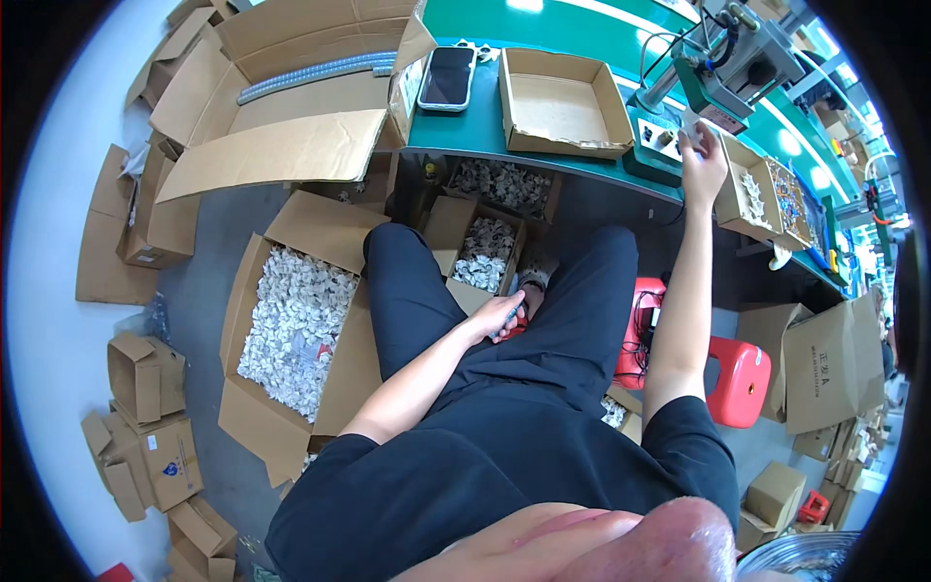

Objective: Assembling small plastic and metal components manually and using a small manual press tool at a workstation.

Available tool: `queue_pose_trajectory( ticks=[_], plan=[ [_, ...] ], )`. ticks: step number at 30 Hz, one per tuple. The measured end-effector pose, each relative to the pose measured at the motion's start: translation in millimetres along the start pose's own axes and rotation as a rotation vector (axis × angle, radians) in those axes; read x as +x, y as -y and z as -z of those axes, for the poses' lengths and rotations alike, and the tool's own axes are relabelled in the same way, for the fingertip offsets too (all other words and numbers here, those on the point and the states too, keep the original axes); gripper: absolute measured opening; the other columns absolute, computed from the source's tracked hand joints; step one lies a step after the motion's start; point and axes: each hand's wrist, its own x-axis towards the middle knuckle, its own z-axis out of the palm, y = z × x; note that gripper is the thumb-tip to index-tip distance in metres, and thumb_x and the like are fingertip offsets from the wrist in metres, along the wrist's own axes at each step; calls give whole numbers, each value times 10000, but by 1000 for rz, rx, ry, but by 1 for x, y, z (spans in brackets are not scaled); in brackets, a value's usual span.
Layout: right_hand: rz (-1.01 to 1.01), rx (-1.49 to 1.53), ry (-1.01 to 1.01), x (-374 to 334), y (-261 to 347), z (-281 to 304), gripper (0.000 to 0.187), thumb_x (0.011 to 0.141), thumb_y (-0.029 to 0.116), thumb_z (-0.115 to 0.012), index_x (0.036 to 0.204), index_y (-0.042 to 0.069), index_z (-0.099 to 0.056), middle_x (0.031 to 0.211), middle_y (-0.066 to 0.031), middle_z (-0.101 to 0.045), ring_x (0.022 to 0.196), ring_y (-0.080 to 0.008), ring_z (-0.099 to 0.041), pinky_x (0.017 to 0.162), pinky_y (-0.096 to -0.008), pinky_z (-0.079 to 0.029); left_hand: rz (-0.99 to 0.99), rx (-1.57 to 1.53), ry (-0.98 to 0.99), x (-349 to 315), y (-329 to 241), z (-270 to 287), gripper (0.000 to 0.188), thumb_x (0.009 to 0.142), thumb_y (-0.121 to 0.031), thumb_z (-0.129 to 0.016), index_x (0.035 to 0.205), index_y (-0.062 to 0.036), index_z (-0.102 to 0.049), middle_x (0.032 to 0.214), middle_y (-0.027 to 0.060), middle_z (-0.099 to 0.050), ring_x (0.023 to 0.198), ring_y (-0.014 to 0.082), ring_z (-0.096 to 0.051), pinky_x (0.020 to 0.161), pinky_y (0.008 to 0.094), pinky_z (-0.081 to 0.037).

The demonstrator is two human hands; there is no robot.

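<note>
My right hand (703,165) reaches up to the bench press (718,97), its fingers pinched together beside the small fixture block (659,139) under the press head. Something small and pale shows at the fingertips, too small to name. Between my thighs rests my left hand (495,318), its fingers curled closed. A bit of something dark and something red shows by those fingers, but I cannot make out what they hold. Just right of my right hand stands a cardboard tray of small white parts (752,197).
A shallow cardboard box (565,102) and a phone (448,78) lie on the green bench (495,136). An open carton of white parts (296,330) sits on the floor at left, with smaller cartons under the bench. A red stool (742,381) stands at right.
</note>
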Motion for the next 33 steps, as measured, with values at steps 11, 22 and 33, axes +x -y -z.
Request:
queue_pose_trajectory(
  ticks=[11, 22, 33],
  plan=[
    [412, 33, 108, -67, 103, -67, 228, 908, 129, -689, 1104, 12, -690, 1000, -98, -702, 879, -189, -652, 775, -304, -517, -75, -351, 166, -8, -11, 3, 468, 1056, -495, -418, 1067, -47, -555, 670, -13, -474, 518, 106, -461, 442, 253, -387],
    [-269, 357, 1124, -206, 79, -26, 286, 890, 106, -697, 1158, 7, -675, 950, -106, -676, 866, -171, -635, 776, -306, -514, -134, -576, 591, -24, -14, 14, 437, 1062, -423, -456, 1103, -8, -584, 696, 9, -520, 518, 109, -491, 463, 245, -404],
    [-211, 564, 1675, -181, 58, -87, 272, 848, 89, -729, 1108, 13, -708, 983, -77, -656, 833, -164, -632, 737, -300, -526, -101, -731, 806, -5, -28, 30, 424, 1040, -378, -529, 1120, 34, -593, 678, 22, -511, 519, 97, -462, 444, 237, -386]
  ],
)
